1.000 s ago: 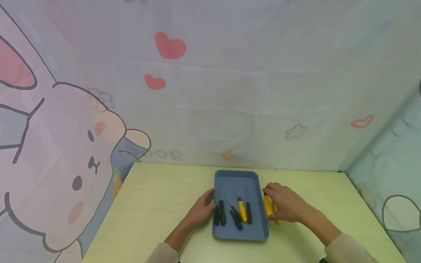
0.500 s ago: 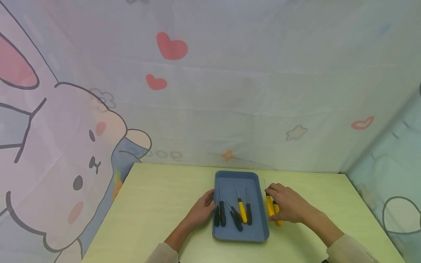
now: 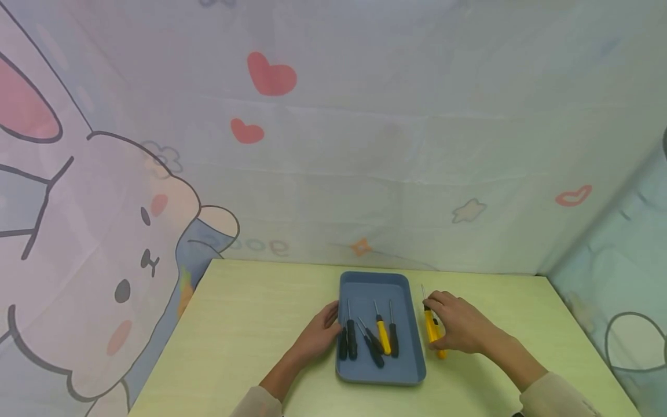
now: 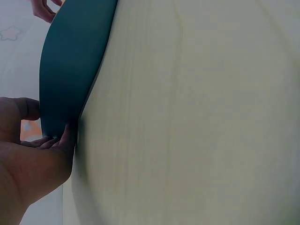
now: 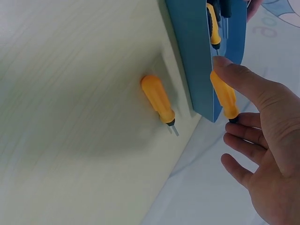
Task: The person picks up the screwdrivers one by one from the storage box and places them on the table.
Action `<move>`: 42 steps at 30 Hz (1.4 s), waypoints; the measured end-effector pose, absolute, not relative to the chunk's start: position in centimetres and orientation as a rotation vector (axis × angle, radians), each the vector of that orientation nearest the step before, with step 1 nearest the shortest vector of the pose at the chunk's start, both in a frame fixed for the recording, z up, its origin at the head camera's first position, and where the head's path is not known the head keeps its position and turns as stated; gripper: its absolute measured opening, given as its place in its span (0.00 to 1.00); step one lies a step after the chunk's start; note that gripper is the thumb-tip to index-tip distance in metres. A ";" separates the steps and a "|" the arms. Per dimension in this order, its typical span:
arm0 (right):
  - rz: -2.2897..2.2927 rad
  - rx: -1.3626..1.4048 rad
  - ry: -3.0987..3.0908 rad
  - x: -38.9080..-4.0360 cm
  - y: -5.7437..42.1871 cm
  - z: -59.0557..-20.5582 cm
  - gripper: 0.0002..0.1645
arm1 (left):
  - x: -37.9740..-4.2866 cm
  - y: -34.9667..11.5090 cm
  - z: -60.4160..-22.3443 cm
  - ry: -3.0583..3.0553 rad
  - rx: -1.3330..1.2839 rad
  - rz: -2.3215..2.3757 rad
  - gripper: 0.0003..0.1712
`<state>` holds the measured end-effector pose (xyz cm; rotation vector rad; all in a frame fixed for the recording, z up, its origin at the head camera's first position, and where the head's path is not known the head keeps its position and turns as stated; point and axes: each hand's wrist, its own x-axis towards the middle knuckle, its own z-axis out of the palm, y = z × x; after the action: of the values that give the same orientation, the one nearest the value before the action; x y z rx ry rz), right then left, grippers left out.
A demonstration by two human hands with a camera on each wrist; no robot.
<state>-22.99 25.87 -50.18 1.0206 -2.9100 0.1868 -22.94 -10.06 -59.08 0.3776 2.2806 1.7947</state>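
Yellow driver (image 5: 224,96) is pinched endwise in your R hand (image 3: 461,324), just R of the tray (image 3: 383,379); your L hand (image 3: 319,331) grips tray's L side. Thumb slip cd. drop it on the 2nd driver (image 5: 158,97); L-side tug cd. jostle the black drivers (image 3: 352,341).

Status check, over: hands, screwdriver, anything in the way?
Right hand: pinching yellow-handled screwdriver. Left hand: gripping blue tray, left side. Possible obstacle: second yellow-handled screwdriver on table, outside tray.
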 end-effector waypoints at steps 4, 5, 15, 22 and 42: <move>0.186 1.001 -2.925 -23.2 26.2 -50.4 0.53 | -23.0 -10.1 -59.1 2.279 0.384 1.797 0.37; 0.187 0.999 -2.929 -23.2 26.2 -50.4 0.53 | -23.0 -10.1 -59.1 2.277 0.386 1.799 0.37; 0.207 0.971 -2.915 -23.2 26.6 -50.9 0.54 | -22.8 -10.0 -58.8 2.269 0.391 1.813 0.37; 0.224 0.958 -2.922 -23.2 26.8 -51.1 0.54 | -22.8 -10.0 -58.9 2.258 0.393 1.829 0.37; 0.242 0.915 -2.949 -23.6 27.8 -52.0 0.55 | -22.9 -9.9 -59.2 2.272 0.380 1.826 0.36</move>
<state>-23.55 27.82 -51.99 0.9151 -2.9495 0.2418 -22.88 -9.95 -59.18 0.3797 2.2720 1.8264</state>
